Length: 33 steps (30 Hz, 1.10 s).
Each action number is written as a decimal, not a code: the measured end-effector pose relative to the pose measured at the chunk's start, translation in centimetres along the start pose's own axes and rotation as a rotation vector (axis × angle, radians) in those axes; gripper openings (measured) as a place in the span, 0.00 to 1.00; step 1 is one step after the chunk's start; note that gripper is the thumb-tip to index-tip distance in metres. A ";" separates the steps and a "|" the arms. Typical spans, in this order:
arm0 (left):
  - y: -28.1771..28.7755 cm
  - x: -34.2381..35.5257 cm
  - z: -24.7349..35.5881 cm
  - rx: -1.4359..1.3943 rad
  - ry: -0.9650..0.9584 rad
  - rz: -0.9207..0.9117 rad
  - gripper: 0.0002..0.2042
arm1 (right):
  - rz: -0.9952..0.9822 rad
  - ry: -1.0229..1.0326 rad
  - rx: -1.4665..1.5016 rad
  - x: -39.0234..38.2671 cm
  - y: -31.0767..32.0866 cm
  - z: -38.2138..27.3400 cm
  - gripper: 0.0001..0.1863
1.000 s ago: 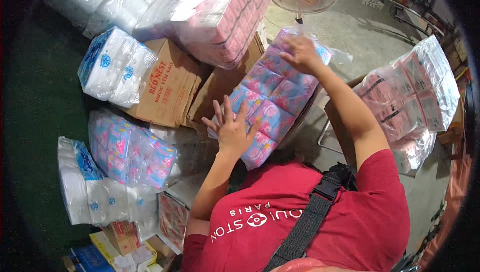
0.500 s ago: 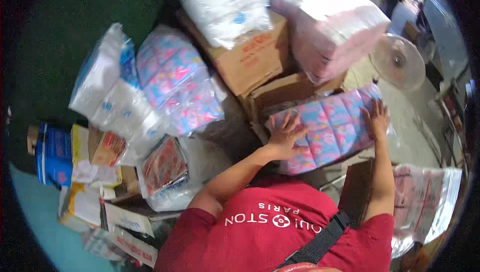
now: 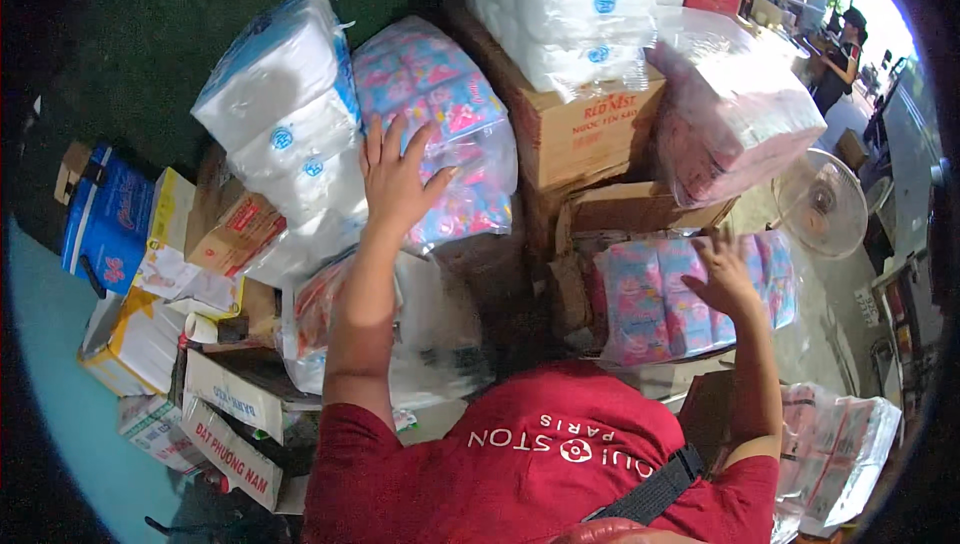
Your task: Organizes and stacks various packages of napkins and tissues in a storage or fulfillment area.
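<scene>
My left hand (image 3: 400, 182), fingers spread, is over the seam between a pink-and-blue patterned plastic-wrapped pack (image 3: 440, 69) and the tall white packs with blue tops (image 3: 290, 74) beside it. Whether its fingertips touch either one I cannot tell. On the right lies a second pink-and-blue pack (image 3: 635, 294), bulging in padded squares under clear film. Over this pack's upper middle is my right hand (image 3: 728, 279), its fingers apart and slightly blurred, grasping nothing. An open brown carton (image 3: 610, 206) stands just behind that pack, and part of the carton is hidden by it.
White packs (image 3: 590, 19) sit on a closed brown carton (image 3: 590, 139). A large pale pink wrapped bundle (image 3: 740, 109) and a fan (image 3: 822, 202) stand at the far right. Boxes (image 3: 160, 354) crowd the left; silvery wrapped packs (image 3: 835, 464) lie near my right elbow. Someone (image 3: 840, 62) stands in the distance.
My left hand has left the right-hand patterned pack and swung left to the other one. My right hand has shifted inward over its pack. The whole view has turned somewhat leftward.
</scene>
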<state>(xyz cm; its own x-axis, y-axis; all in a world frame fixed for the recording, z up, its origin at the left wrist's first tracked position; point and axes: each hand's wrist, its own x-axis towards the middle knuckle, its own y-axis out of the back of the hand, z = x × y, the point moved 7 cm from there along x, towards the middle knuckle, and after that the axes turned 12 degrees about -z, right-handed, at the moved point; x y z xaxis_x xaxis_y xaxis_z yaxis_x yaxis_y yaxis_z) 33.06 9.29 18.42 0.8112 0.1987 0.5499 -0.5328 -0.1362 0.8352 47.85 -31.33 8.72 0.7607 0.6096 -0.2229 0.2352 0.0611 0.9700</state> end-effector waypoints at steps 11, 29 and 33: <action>-3.5 0.9 -5.0 0.001 0.063 0.030 0.26 | -0.461 0.832 0.218 3.4 4.3 -22.8 0.33; -1.8 -9.7 4.7 -0.945 -0.069 0.330 0.16 | -0.007 0.427 2.013 10.8 3.5 -22.3 0.16; -12.7 -11.6 -0.3 -1.901 0.654 0.068 0.21 | 0.072 0.430 2.011 7.4 5.6 -20.0 0.17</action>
<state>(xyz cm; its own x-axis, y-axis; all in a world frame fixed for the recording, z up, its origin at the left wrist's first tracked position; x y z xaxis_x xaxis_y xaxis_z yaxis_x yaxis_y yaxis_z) 30.32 8.96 1.44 0.8230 0.5536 0.1273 -0.4355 0.7587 -0.4844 42.71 -10.66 14.41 0.7072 0.6958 0.1256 0.6383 -0.5520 -0.5365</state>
